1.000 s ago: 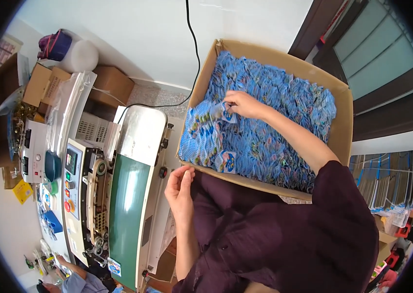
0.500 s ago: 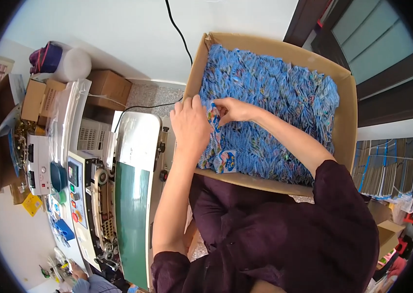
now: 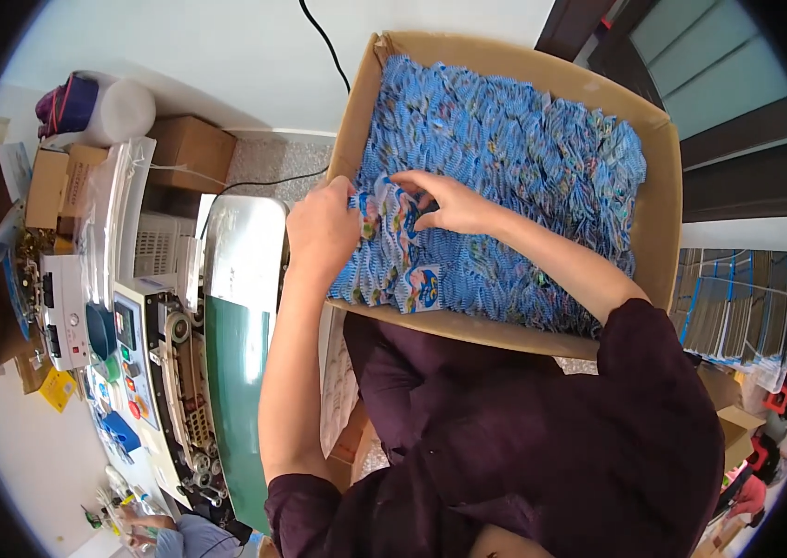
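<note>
A large open cardboard box (image 3: 677,209) is filled with rows of blue sachets (image 3: 523,186) packed upright on their edges. At its left wall, my left hand (image 3: 322,232) is closed on the edge of a printed sachet (image 3: 368,216), its fingertips partly hidden. My right hand (image 3: 454,203) reaches in from the right. Its thumb and fingers are apart beside a second colourful sachet (image 3: 401,219), the fingertips touching its top. Another printed sachet (image 3: 423,286) leans face up near the box's front wall.
To the left stands a machine with a green conveyor belt (image 3: 240,400) and a button panel (image 3: 131,358). A black cable (image 3: 324,37) hangs along the wall. Bundled flat cardboard (image 3: 742,302) is stacked at right. Another person's blue sleeve (image 3: 193,538) shows at lower left.
My left hand has moved left, away from the right, and the gap between them shows more printed sachets. My right thumb and fingers have spread apart. The view has shifted slightly.
</note>
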Demonstrator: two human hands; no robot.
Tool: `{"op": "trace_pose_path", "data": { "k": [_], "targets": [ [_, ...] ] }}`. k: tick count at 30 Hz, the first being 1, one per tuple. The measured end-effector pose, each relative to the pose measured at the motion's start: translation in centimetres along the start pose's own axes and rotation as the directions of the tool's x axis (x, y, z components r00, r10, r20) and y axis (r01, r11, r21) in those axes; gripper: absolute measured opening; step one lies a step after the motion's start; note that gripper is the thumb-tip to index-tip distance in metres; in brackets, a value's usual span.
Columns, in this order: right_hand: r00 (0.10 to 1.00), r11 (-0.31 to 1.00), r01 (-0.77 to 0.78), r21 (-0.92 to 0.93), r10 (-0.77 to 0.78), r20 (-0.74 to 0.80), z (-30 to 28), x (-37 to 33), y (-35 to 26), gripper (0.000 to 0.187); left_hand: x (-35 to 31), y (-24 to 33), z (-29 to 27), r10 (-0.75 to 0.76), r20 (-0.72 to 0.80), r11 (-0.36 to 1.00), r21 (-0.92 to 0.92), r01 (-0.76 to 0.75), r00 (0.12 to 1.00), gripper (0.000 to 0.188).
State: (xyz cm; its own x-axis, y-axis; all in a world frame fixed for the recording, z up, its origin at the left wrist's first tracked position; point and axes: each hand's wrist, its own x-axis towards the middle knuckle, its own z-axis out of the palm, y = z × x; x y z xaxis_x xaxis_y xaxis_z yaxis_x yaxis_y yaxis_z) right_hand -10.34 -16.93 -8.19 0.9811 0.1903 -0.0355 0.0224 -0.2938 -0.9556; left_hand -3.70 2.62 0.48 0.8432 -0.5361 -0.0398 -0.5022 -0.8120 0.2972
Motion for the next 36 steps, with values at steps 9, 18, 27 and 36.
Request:
{"op": "trace_pose_path", "data": {
  "k": [9, 18, 27, 36],
  "targets": [
    [0.996, 0.998, -0.048, -0.033, 0.051, 0.076, 1.2, -1.2, 0.6, 0.049, 0.0, 0.8, 0.0, 0.034, -0.017, 0.989, 0.142, -0.031, 0.999, 0.010],
    [0.992, 0.988, 0.071, -0.135, -0.056, 0.110, 1.2, -1.1, 0.1, 0.035, 2.9, 2.9, 1.4, 0.235, -0.293, 0.939, 0.314, -0.140, 0.927, 0.023],
    [0.928, 0.943, 0.301, -0.140, -0.255, 0.273, 0.0, -1.6, 0.4, 0.021, 1.2, 1.2, 1.4, 0.203, -0.135, 0.976, 0.104, -0.190, 0.970, 0.021],
    [0.955, 0.965, 0.224, -0.138, -0.189, 0.230, -0.1, -1.6, 0.1, 0.029, 0.2, 1.6, 1.2, 0.198, -0.144, 0.972, 0.158, -0.175, 0.970, 0.029]
  ]
}}
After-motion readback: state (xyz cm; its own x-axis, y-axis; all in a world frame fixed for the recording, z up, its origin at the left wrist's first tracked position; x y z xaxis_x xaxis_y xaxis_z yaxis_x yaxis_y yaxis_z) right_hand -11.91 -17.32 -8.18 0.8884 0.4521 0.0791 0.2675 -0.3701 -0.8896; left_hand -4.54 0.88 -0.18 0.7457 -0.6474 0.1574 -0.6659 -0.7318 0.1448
